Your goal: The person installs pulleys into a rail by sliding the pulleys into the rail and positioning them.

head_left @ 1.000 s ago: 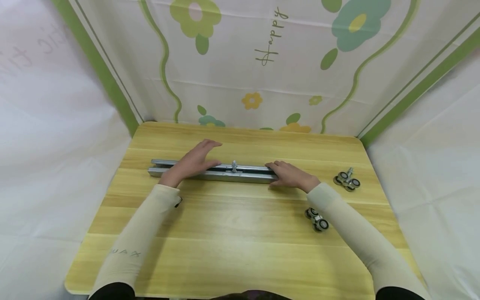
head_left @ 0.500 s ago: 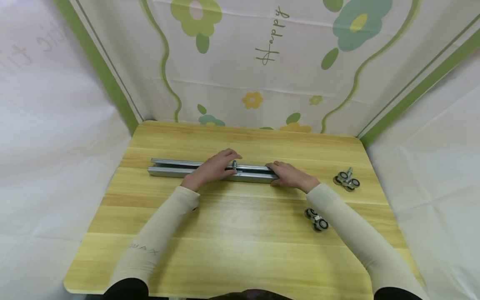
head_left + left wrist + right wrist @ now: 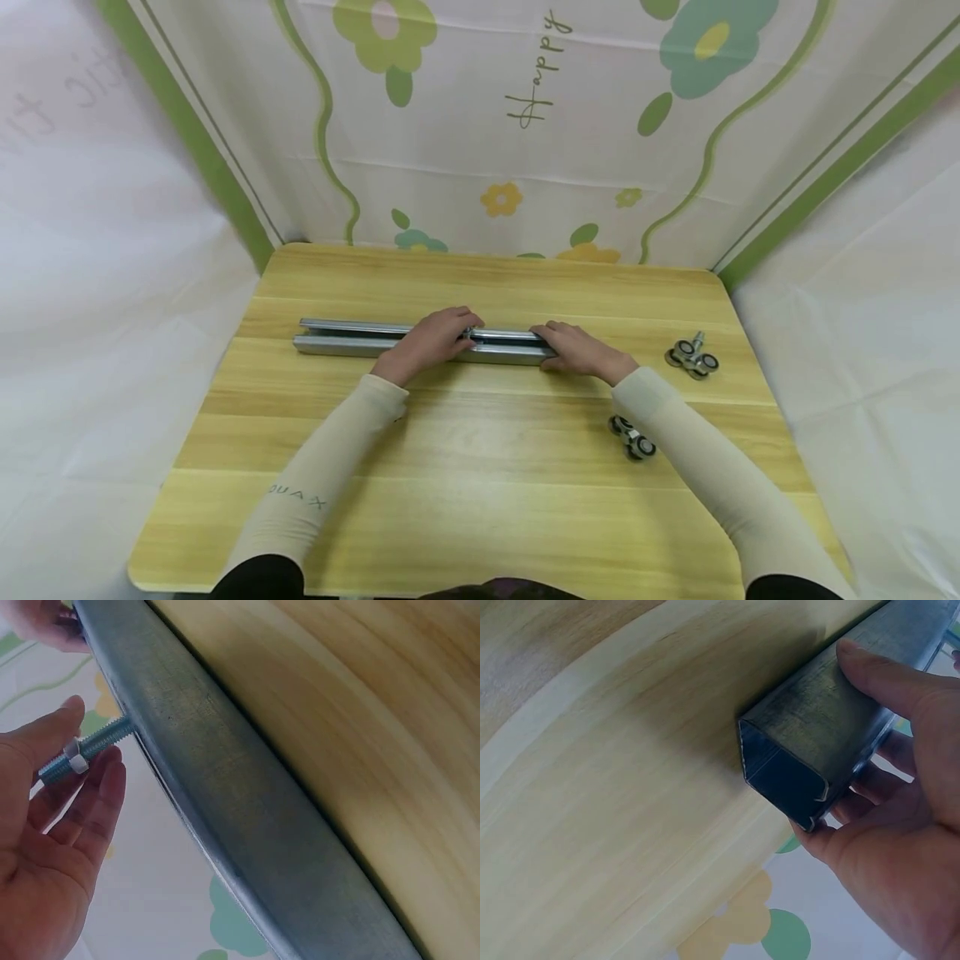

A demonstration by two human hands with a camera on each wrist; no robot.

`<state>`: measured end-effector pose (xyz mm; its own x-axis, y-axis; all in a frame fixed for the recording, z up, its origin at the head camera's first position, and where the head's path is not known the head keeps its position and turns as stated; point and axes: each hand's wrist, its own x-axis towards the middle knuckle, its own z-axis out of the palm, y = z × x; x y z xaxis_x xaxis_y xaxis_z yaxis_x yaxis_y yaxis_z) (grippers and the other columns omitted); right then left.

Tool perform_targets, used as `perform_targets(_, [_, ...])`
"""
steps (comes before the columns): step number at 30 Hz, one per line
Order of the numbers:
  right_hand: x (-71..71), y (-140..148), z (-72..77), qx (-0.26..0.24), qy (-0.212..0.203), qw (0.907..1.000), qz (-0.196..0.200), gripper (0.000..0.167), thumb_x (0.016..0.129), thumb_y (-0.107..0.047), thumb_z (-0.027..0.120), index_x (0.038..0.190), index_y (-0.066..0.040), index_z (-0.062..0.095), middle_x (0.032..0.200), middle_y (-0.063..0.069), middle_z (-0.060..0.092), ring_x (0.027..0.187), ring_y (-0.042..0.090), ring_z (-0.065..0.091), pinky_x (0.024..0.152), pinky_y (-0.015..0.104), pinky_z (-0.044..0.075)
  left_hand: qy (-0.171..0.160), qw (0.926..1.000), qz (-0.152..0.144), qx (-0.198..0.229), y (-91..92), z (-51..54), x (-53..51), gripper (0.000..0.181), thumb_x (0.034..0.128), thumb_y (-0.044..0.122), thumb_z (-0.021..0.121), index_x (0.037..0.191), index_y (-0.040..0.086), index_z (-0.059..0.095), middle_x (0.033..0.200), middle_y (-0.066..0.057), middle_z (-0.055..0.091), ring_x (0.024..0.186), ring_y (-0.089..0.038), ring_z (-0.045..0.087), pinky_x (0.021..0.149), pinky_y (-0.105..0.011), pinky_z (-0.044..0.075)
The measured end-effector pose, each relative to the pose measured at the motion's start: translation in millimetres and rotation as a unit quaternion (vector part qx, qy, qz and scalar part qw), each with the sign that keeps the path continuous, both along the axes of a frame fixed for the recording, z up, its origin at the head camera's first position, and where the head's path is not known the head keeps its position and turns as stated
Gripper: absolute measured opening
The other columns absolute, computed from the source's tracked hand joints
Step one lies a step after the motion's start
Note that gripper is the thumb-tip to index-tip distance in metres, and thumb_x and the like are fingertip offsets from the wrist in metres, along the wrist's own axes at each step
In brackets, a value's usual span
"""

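Fingers of the left hand [image 3: 429,342] curl around a threaded bolt [image 3: 112,735] standing out of a long metal rail [image 3: 510,355], while the right hand [image 3: 581,350] grips the rail's right end. The rail lies across the far half of a wood-grain table [image 3: 480,483], with a wheeled trolley [image 3: 692,358] to its right and a second trolley [image 3: 632,439] nearer the person, before a white backdrop [image 3: 450,158] printed with flowers and "Happy". Only the left wrist view clearly shows the bolt's nut [image 3: 77,760], only the right wrist view the rail's hollow end.
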<state>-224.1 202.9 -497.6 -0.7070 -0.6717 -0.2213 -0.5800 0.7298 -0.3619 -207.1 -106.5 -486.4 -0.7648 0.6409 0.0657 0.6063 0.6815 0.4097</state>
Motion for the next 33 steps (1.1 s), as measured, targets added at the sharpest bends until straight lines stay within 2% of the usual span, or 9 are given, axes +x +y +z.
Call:
perform_targets(8, [-2.2, -2.3, -2.0, 0.005, 0.000, 1.0000, -0.001, 0.069, 0.097, -0.018, 0.080, 0.153, 0.005, 0.047, 0.132, 0.023, 0.063, 0.118, 0.036, 0.063, 0.101, 0.053, 0.054, 0.020, 0.9997, 0.006, -0.009, -0.9, 0.8, -0.9, 0.012, 0.1010, 0.006, 0.073, 0.113, 0.007, 0.076, 0.111, -0.006, 0.074, 0.102, -0.022, 0.072, 0.089, -0.036, 0.060])
perform_targets(22, [-2.3, -1.3, -2.9, 0.010, -0.003, 0.9999, -0.008, 0.070, 0.097, -0.018, 0.081, 0.153, 0.006, 0.047, 0.134, 0.025, 0.062, 0.120, 0.038, 0.063, 0.101, 0.054, 0.054, 0.018, 0.9995, 0.026, -0.008, -14.8, 6.7, 1.7, 0.014, 0.0996, 0.001, 0.073, 0.112, 0.003, 0.078, 0.111, -0.009, 0.077, 0.103, -0.024, 0.074, 0.090, -0.037, 0.061])
perform_targets(33, [-3.1, -1.5, -4.7, 0.009, 0.003, 1.0000, 0.001, 0.069, 0.097, -0.018, 0.081, 0.152, 0.007, 0.048, 0.134, 0.026, 0.062, 0.119, 0.038, 0.064, 0.100, 0.054, 0.055, 0.021, 0.9982, 0.054, 0.010, -38.9, 4.6, 9.1, 0.014, 0.0988, -0.002, 0.072, 0.111, 0.002, 0.078, 0.108, -0.010, 0.077, 0.099, -0.025, 0.074, 0.087, -0.038, 0.061])
